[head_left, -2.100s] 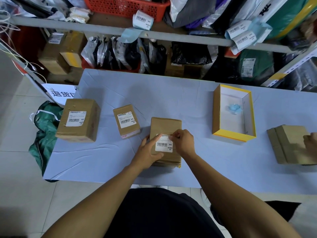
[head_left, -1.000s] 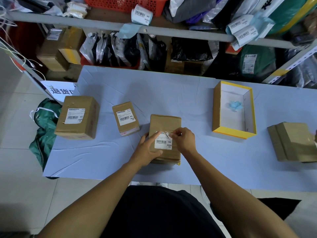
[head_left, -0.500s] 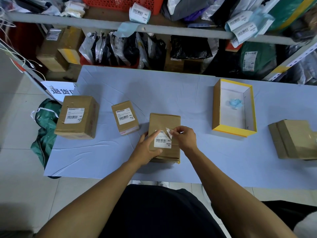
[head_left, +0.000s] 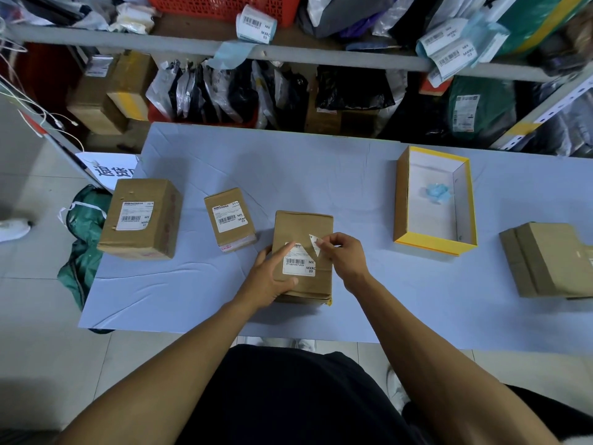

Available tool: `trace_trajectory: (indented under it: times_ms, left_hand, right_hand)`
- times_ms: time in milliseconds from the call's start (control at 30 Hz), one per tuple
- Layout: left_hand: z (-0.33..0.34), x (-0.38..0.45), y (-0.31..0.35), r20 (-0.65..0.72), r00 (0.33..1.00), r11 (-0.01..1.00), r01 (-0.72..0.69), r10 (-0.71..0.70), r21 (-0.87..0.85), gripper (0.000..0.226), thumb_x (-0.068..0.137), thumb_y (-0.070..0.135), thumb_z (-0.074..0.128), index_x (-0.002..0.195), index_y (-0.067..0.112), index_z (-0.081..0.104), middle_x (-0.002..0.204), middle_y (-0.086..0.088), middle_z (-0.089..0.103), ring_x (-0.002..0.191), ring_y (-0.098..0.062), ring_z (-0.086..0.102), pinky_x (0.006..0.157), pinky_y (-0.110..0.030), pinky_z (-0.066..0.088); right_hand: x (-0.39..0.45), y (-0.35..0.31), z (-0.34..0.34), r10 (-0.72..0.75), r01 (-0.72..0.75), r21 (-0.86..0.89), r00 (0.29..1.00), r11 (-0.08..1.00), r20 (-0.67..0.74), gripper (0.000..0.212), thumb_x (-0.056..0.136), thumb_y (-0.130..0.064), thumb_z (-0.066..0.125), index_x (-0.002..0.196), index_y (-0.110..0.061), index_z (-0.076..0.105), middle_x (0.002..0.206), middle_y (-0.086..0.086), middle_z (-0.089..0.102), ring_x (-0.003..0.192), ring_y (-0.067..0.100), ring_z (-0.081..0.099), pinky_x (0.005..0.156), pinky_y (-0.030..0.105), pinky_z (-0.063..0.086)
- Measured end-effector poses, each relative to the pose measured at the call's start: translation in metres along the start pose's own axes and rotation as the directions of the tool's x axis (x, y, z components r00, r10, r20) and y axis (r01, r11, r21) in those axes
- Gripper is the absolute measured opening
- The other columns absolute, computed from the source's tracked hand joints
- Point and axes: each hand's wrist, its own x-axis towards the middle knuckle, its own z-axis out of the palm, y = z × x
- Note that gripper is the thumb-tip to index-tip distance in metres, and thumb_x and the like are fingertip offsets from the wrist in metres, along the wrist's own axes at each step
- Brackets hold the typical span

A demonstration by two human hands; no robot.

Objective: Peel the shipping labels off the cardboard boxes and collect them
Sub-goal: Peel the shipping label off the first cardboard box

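A brown cardboard box (head_left: 305,228) lies in front of me on the blue-grey table (head_left: 353,175). Its white shipping label (head_left: 300,264) is half lifted: my right hand (head_left: 345,255) pinches the peeled upper right corner and folds it back. My left hand (head_left: 272,274) grips the box's left side, thumb pressing on the label's upper left. Two more labelled boxes stand to the left, a small one (head_left: 229,218) and a larger one (head_left: 141,218). At the right, an open yellow-rimmed box (head_left: 402,194) holds a crumpled pale blue scrap (head_left: 438,192).
A plain cardboard box (head_left: 548,258) sits at the table's right edge. Behind the table, shelves hold parcels, black bags and a red basket (head_left: 224,8). A green bag (head_left: 85,248) lies on the floor at the left.
My right hand has peeled the label's upper right corner up and back from the box. My left hand has stayed on the box's left side.
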Motion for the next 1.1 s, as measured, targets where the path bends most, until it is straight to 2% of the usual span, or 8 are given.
trace_trajectory:
  times_ms: [167,567,700,733,833,933,1000,1100]
  left_hand:
    - [-0.001,-0.001,0.002,0.006,1.0,1.0,-0.002,0.002,0.009,0.08,0.081,0.027,0.073,0.144,0.052,0.029,0.147,0.0,0.03,0.13,-0.018,0.041,0.109,-0.028,0.038]
    - [-0.003,-0.002,0.006,0.006,1.0,1.0,0.007,-0.008,0.024,0.084,0.08,0.025,0.075,0.146,0.047,0.028,0.145,0.0,0.032,0.129,-0.017,0.043,0.106,-0.024,0.037]
    - [-0.004,-0.001,0.005,-0.012,1.0,0.999,0.024,-0.023,0.03,0.093,0.075,0.027,0.078,0.148,0.044,0.023,0.146,-0.002,0.035,0.131,-0.016,0.041,0.11,-0.028,0.034]
    - [-0.004,-0.001,0.005,-0.02,1.0,1.0,0.021,-0.021,0.013,0.094,0.074,0.026,0.079,0.148,0.043,0.025,0.146,-0.002,0.036,0.131,-0.015,0.041,0.111,-0.028,0.034]
    - [-0.004,0.001,0.003,-0.043,0.999,0.998,0.001,-0.004,-0.064,0.094,0.066,0.028,0.084,0.142,0.047,0.032,0.143,0.002,0.044,0.129,-0.014,0.045,0.11,-0.036,0.039]
    - [-0.007,0.003,0.0,-0.048,0.999,0.993,0.004,-0.01,-0.117,0.089,0.057,0.04,0.083,0.132,0.054,0.037,0.137,0.008,0.05,0.123,-0.014,0.051,0.103,-0.039,0.047]
    - [-0.009,0.005,0.002,-0.054,0.998,0.991,0.002,-0.009,-0.132,0.078,0.059,0.04,0.081,0.126,0.052,0.042,0.131,0.008,0.054,0.117,-0.013,0.054,0.098,-0.038,0.05]
    - [-0.009,0.008,0.007,-0.126,0.992,0.989,-0.022,0.004,-0.146,0.048,0.073,0.025,0.072,0.115,0.04,0.054,0.119,0.01,0.06,0.11,-0.009,0.056,0.095,-0.037,0.051]
  right_hand:
    - [-0.001,-0.004,-0.004,-0.041,0.041,0.033,0.999,0.999,0.025,0.028,0.08,-0.03,0.075,0.07,-0.009,0.059,0.061,0.001,0.059,0.055,0.008,0.051,0.059,0.025,0.043]
    - [-0.006,-0.007,0.001,-0.097,0.097,0.036,0.995,0.995,-0.008,0.019,0.081,-0.023,0.074,0.073,-0.008,0.066,0.065,0.001,0.062,0.06,0.012,0.052,0.057,0.026,0.041]
    - [-0.007,-0.011,0.004,-0.18,0.179,-0.014,0.98,0.984,-0.085,0.01,0.088,-0.03,0.064,0.09,-0.022,0.07,0.072,-0.002,0.063,0.068,0.013,0.056,0.063,0.027,0.046]
    - [-0.008,-0.011,0.005,-0.201,0.197,-0.06,0.976,0.979,-0.08,0.014,0.09,-0.028,0.062,0.103,-0.027,0.067,0.075,-0.003,0.063,0.071,0.014,0.058,0.066,0.026,0.048]
    - [-0.01,-0.007,0.008,-0.303,0.301,-0.297,0.952,0.906,0.042,0.064,0.086,-0.026,0.067,0.142,-0.034,0.036,0.099,-0.006,0.064,0.085,0.009,0.06,0.078,0.025,0.05]
    - [-0.013,0.007,0.01,-0.387,0.457,-0.582,0.888,0.673,0.249,0.098,0.077,-0.041,0.075,0.152,-0.03,0.012,0.125,0.001,0.056,0.113,0.019,0.05,0.094,0.036,0.044]
    - [-0.015,0.02,0.01,-0.443,0.529,-0.651,0.84,0.545,0.312,0.104,0.075,-0.051,0.072,0.153,-0.023,0.01,0.142,0.005,0.045,0.133,0.024,0.036,0.108,0.043,0.035]
    - [-0.017,0.033,0.012,-0.455,0.53,-0.644,0.838,0.552,0.3,0.1,0.079,-0.05,0.068,0.153,-0.016,0.012,0.156,0.005,0.028,0.146,0.025,0.017,0.116,0.045,0.024]
